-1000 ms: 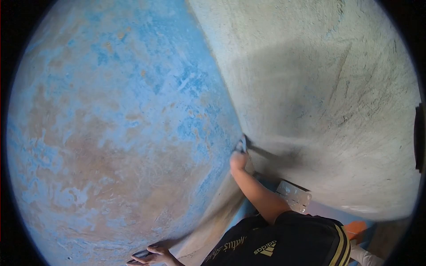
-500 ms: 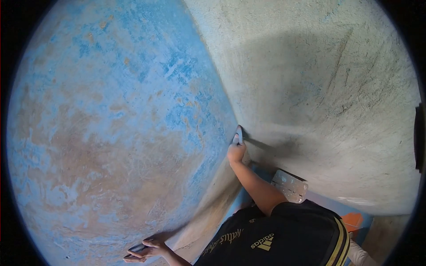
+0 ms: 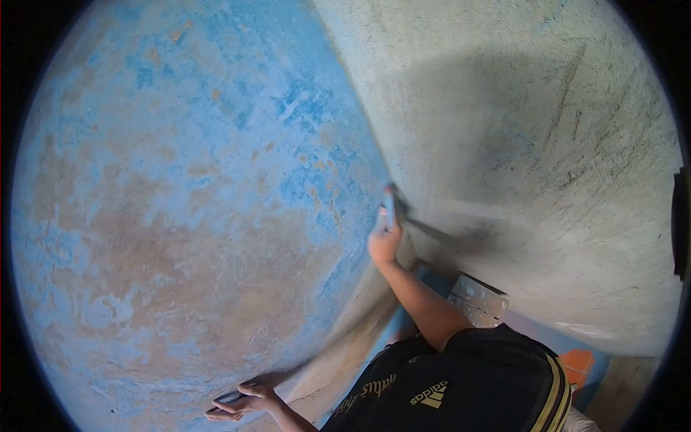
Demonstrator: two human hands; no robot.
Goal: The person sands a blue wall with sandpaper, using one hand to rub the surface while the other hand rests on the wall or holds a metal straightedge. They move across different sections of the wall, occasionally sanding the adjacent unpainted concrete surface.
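Note:
My right hand [image 3: 385,243] grips a flat grey-blue piece [image 3: 390,207], which is blurred and lies at the corner where the blue wall [image 3: 216,180] meets the pale grey-green wall [image 3: 461,129]. At the lower left, my left hand [image 3: 245,405] is by the blue wall's surface. Between its thumb and fingers shows a dark flat thing [image 3: 229,397], too small to make out. The blue wall has worn brownish patches and small orange spots.
A grey, paint-specked board [image 3: 478,299] with slots lies beyond my right forearm. An orange shape [image 3: 577,363] shows on a blue surface at the lower right. A dark object [image 3: 679,223] stands at the right edge.
My right hand and its grey-blue piece have moved slightly up along the corner. The walls and board have shifted a little rightward in view. My left hand keeps its hold.

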